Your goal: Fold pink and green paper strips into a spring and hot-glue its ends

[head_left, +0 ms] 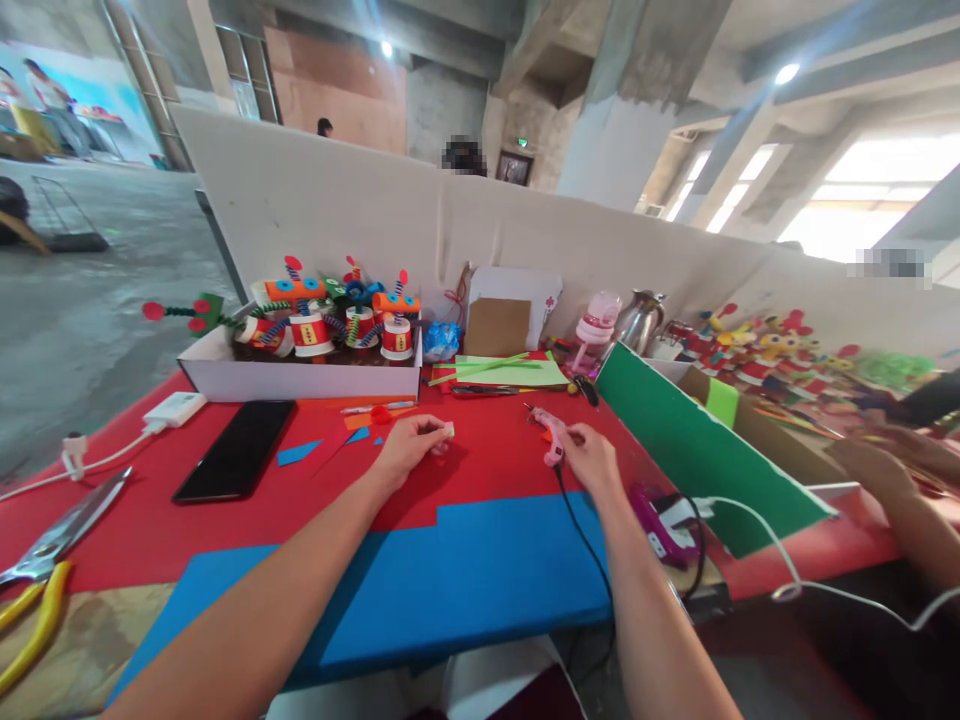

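"What is the biggest thing before us?"

"The white partition [420,210], standing along the back. Then comes the red-covered table [487,465], and the blue sheeting [480,570] spread along its near edge."

"And on top?"

"To our right sits a green-sided box [705,460]; past it we see a co-worker's hand [874,465], blurred. At the back left, a white tray [300,380] holds cup figures [311,335] with striped, curly limbs."

"Smaller than those?"

"Yellow-handled scissors [52,555] lie at our far left, blades pointing away from us. A black phone [236,450] lies flat between them and our left hand [412,445]."

"What does our right hand [592,455] have?"

"It grasps the pink glue gun [553,435] by the handle, nozzle towards the back left. A black cord [581,525] runs down from it over the blue sheeting. We can't tell whether the gun touches the table."

"And by our left?"

"Blue scraps [300,453] lie on the red, to that hand's left. Its thumb and fingers pinch a small pale piece [448,430], left of the gun and well apart from its nozzle."
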The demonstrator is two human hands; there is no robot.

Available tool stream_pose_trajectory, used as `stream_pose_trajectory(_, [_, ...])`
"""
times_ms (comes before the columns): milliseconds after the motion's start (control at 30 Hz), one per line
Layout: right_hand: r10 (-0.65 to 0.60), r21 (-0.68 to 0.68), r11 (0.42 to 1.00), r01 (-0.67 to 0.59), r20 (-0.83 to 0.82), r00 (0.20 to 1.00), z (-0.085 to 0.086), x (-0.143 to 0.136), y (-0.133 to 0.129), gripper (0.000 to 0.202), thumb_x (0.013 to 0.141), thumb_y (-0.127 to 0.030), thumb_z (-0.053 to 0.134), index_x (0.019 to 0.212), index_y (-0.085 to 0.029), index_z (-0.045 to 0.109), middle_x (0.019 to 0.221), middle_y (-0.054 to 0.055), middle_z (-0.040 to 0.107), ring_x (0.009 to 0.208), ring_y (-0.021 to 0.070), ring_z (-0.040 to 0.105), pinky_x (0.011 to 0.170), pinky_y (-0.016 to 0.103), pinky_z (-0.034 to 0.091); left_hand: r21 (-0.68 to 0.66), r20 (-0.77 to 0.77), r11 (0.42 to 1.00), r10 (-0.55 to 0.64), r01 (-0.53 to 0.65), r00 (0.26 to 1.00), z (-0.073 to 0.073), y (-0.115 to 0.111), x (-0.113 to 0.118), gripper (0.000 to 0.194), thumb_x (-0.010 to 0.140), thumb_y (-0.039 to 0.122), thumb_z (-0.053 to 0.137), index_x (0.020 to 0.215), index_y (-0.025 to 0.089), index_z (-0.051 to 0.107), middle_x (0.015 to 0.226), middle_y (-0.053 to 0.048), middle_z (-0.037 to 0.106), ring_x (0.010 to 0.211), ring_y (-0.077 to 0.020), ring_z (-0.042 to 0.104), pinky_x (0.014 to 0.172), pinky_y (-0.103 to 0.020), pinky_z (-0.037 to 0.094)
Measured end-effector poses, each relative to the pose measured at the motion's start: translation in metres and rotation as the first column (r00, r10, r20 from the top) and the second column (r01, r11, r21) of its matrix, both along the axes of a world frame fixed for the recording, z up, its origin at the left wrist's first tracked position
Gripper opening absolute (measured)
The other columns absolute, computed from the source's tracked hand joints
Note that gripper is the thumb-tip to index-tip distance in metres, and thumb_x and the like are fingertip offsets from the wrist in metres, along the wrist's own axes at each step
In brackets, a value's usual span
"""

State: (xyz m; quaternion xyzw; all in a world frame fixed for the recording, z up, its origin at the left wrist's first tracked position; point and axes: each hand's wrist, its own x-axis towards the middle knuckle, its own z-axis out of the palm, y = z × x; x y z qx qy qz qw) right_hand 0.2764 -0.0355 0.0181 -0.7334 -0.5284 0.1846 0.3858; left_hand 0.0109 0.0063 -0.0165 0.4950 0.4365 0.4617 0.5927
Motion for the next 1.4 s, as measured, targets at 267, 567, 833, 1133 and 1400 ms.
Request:
stream_pose_trajectory(267, [0.094,-0.273,0.962,0.014,0.380,0.920,-0.013,0.011,0.021,0.025,0.070,-0.038,0.060,0.052,-0.022,0.060,0.056,0.005,0.063,0.064,0.0219,0.064,0.055,0.028,0.042,0.047,-0.064,0.999,-0.017,0.020,0.998,-0.001,0.001,0.001,0.033,0.058,0.045,0.074,0.067,0.015,0.062,0.063,-0.002,0.066,0.052,-0.0107,0.056,0.055,-0.026,0.047])
stream_pose_trajectory(567, [0.013,-0.099,0.985,-0.139,-0.767,0.642,-0.013,-0.013,-0.010,0.016,0.070,-0.031,0.064,0.064,-0.019,0.056,0.056,0.002,0.064,0.048,0.0132,0.061,0.050,0.024,0.050,0.036,-0.044,0.998,-0.049,0.051,0.998,-0.002,0.002,-0.001,0.032,0.058,0.042,0.073,0.070,0.015,0.061,0.061,-0.001,0.064,0.052,-0.0110,0.056,0.055,-0.026,0.047])
stream_pose_trajectory(833, [0.039,0.048,0.952,-0.302,-0.999,-0.034,0.008,-0.071,-0.024,0.016,0.081,-0.030,0.060,0.086,-0.015,0.063,0.061,-0.001,0.064,0.035,0.0030,0.042,0.034,0.012,0.039,0.002,0.034,0.998,-0.055,0.055,0.998,-0.002,0.004,-0.003,0.033,0.056,0.041,0.075,0.068,0.015,0.060,0.059,0.000,0.063,0.052,-0.0095,0.053,0.053,-0.022,0.044])
stream_pose_trajectory(1133, [0.394,0.208,0.906,-0.370,-0.736,0.551,0.008,-0.104,-0.048,0.040,0.076,-0.053,0.064,0.093,-0.016,0.062,0.047,-0.004,0.056,0.039,0.0093,0.047,0.044,0.021,0.040,-0.084,0.120,0.994,-0.053,0.064,0.991,0.000,0.002,-0.003,0.034,0.054,0.037,0.080,0.071,0.013,0.063,0.063,-0.003,0.067,0.055,-0.0101,0.058,0.055,-0.022,0.045])
stream_pose_trajectory(1400, [0.384,0.174,0.923,-0.344,-0.492,0.782,0.011,-0.099,-0.052,0.050,0.078,-0.060,0.054,0.088,-0.013,0.064,0.044,-0.003,0.052,0.042,0.0113,0.048,0.047,0.023,0.041,-0.193,0.107,0.979,-0.042,0.062,0.993,0.003,0.004,-0.004,0.025,0.060,0.027,0.080,0.070,0.012,0.063,0.062,-0.004,0.069,0.054,-0.0105,0.062,0.055,-0.021,0.048])
